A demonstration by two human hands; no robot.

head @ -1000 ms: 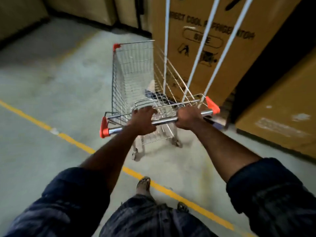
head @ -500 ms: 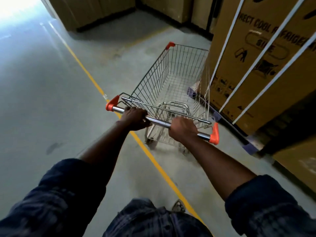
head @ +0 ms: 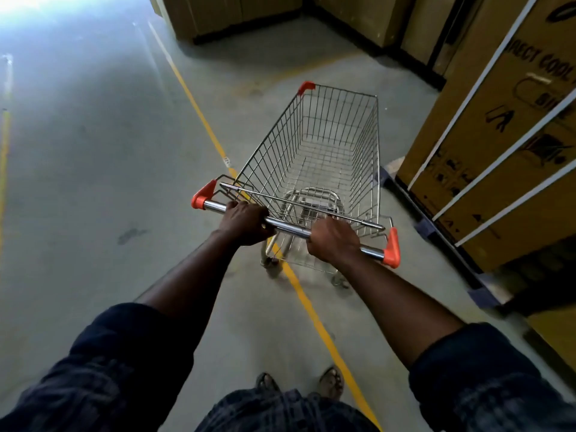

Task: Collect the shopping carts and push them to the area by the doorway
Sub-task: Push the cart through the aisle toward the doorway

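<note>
Chrome wire shopping cart (head: pixel 311 169) straight ahead of hands, long axis angled forward-right, close beside cardboard refrigerator box (head: pixel 498 157). Left hand (head: pixel 244 222) and right hand (head: pixel 333 240) both wrapped round handle bar (head: pixel 290 229), equally near. Glare far left, likely doorway: needs leftward swing.

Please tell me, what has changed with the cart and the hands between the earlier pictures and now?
The cart has swung to the left. A second ago its front pointed at the box; now the box stands to its right and the cart lies along the yellow line. Nothing was taken hold of or let go: the left hand and the right hand grip the handle as before.
</note>
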